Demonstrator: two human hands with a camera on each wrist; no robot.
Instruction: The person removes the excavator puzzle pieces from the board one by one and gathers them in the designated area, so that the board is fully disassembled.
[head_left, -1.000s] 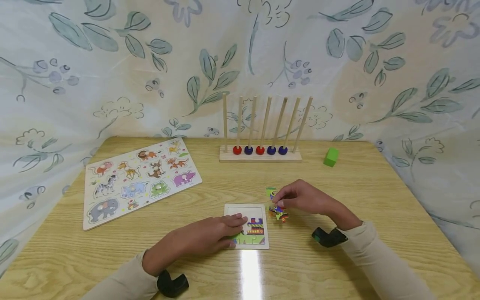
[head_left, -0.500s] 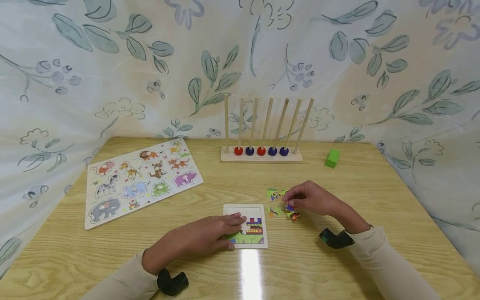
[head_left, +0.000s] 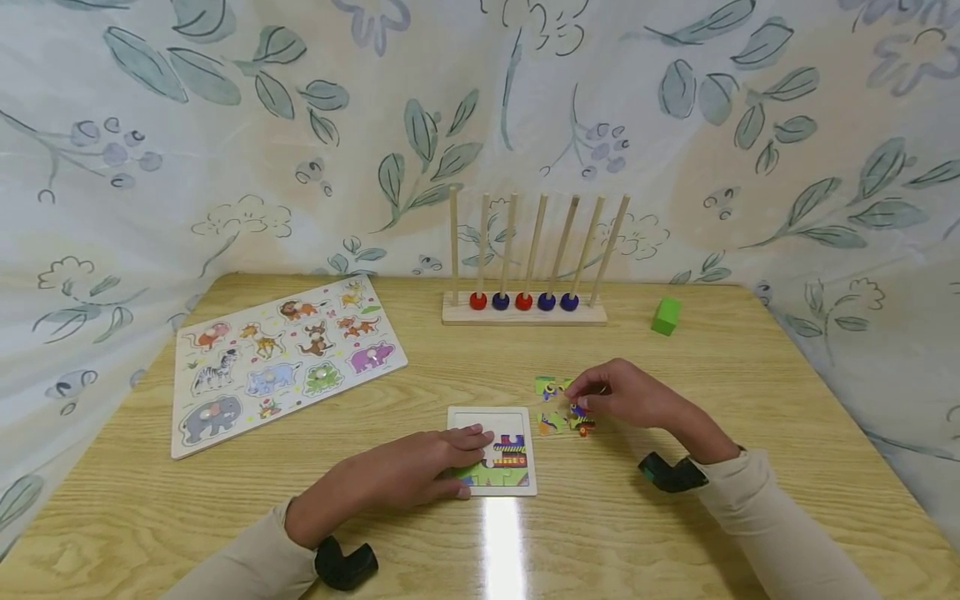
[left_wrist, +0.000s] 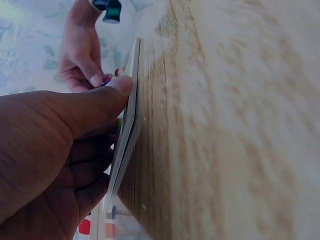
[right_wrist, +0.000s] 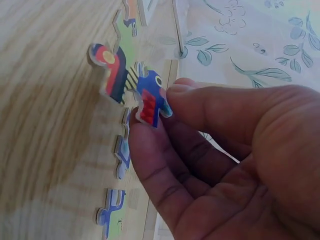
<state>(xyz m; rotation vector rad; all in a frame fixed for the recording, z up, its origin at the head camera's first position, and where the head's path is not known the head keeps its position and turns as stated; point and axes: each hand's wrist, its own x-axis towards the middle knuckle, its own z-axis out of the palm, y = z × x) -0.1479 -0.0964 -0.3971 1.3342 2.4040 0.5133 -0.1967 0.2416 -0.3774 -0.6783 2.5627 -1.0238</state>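
Note:
My left hand rests over the left part of a small white-framed jigsaw tray, its thumb by the near rim. Train and grass jigsaw pieces fill the tray's lower right; the hand hides its left part. To the right of the tray, my right hand pinches a jigsaw piece between thumb and fingers. Blue, red and striped areas and a red-and-yellow wheel show on it. Beside that hand lie loose green jigsaw pieces, with more blue-and-green pieces under it in the right wrist view.
An animal knob puzzle board lies at the left of the wooden table. At the back stands a wooden peg rack with red and blue beads. A green block is at the back right, before a floral cloth.
My right hand has shifted a little to the right with the jigsaw piece, uncovering more of the loose green pieces. The left hand stays on the tray.

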